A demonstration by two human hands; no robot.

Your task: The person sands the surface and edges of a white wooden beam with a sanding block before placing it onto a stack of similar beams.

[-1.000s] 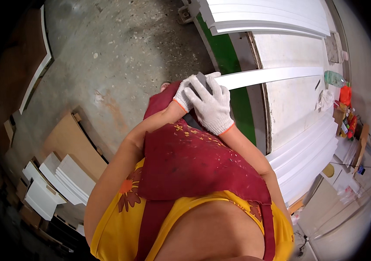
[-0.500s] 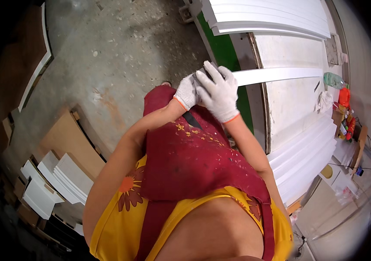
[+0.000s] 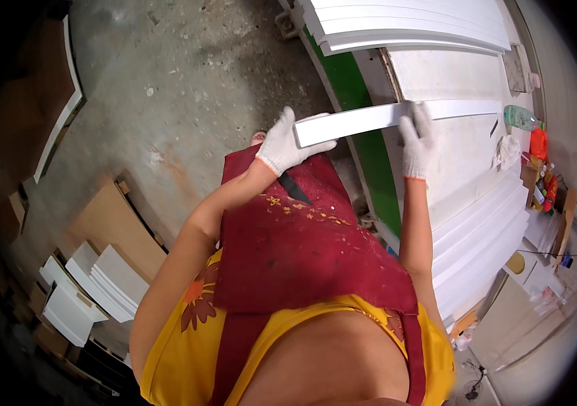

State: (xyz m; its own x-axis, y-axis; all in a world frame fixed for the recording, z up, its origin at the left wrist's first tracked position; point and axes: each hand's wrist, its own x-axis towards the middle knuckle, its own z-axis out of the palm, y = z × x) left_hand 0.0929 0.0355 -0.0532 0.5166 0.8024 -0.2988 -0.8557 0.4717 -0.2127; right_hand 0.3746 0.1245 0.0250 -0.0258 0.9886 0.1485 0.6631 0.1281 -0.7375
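A long white strip (image 3: pixel 349 126) runs from my left hand across the bench edge onto the pale bench top. At its near end my gloved left hand (image 3: pixel 287 143) cradles it, thumb raised on one side and fingers passing beneath. My gloved right hand (image 3: pixel 418 145) is farther along, over the strip above the bench edge, smeared by motion. Part of a dark grey pad (image 3: pixel 405 109) shows under its fingers, pressed on the strip; most of the pad is hidden.
Stacked white strips lie on the bench at the far side (image 3: pixel 410 27) and the near right (image 3: pixel 481 243). A green bottle (image 3: pixel 520 118) and white rag (image 3: pixel 507 152) sit at the bench's right. Boards (image 3: pixel 109 281) stand on the floor at left.
My right hand has slid right along the strip with the grey pad, away from my left hand. The strip's near end now shows in my left hand.
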